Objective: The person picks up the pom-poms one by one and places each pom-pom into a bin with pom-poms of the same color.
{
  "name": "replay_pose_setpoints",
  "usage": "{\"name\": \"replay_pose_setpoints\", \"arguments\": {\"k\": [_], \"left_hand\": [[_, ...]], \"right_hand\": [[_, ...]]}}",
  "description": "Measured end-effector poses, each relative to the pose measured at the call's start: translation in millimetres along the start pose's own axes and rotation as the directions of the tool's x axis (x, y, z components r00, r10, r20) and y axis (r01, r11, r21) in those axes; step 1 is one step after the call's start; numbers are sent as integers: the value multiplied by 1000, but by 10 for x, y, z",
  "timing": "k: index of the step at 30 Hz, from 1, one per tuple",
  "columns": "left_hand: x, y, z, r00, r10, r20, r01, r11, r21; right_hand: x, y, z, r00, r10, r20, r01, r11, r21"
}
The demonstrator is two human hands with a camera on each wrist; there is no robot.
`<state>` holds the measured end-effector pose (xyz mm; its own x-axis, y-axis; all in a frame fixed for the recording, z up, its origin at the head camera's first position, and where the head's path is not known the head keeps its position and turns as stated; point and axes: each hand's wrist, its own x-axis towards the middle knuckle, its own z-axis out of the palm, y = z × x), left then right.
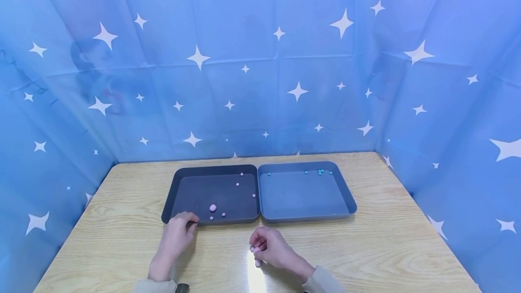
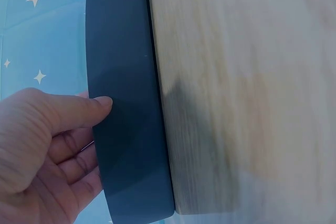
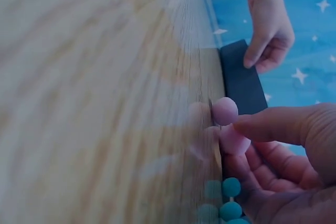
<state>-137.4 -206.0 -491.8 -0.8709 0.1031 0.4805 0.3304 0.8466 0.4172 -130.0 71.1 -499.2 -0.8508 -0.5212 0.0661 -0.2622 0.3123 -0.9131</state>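
Observation:
My left hand [image 1: 177, 234] grips the front wall of a dark tray [image 1: 191, 193]. In the left wrist view the thumb [image 2: 102, 106] presses the tray's outer wall, and the other fingers reach behind the rim. Low over the table in front of the trays, my right hand [image 1: 277, 248] pinches a larger pink ball [image 3: 234, 141] between thumb and fingers. The thumb tip also meets a smaller pink ball [image 3: 225, 110] beside it. Several teal balls [image 3: 231, 187] sit under the fingers in the right wrist view. The hand hides them in the head view.
The dark tray holds a larger pink ball [image 1: 213, 208] and several small pink balls [image 1: 238, 184]. A blue-grey tray [image 1: 305, 200] stands against its right side, with several small teal balls [image 1: 320, 172] near the back wall. Starry blue curtains [image 1: 244, 80] surround the wooden table [image 1: 386, 238].

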Motion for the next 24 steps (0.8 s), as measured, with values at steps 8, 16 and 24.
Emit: {"name": "replay_pose_setpoints", "arguments": {"k": [8, 16, 24], "left_hand": [[0, -2, -1, 1000, 4, -2, -4, 1000, 0], [-2, 1, -3, 1000, -17, 11, 17, 1000, -2], [3, 0, -3, 1000, -15, 9, 15, 1000, -8]], "right_hand": [[0, -46, -31, 999, -14, -30, 14, 1000, 6], [30, -143, -85, 997, -38, -63, 36, 999, -29], [124, -263, -179, 996, -63, -71, 62, 998, -22]]}}
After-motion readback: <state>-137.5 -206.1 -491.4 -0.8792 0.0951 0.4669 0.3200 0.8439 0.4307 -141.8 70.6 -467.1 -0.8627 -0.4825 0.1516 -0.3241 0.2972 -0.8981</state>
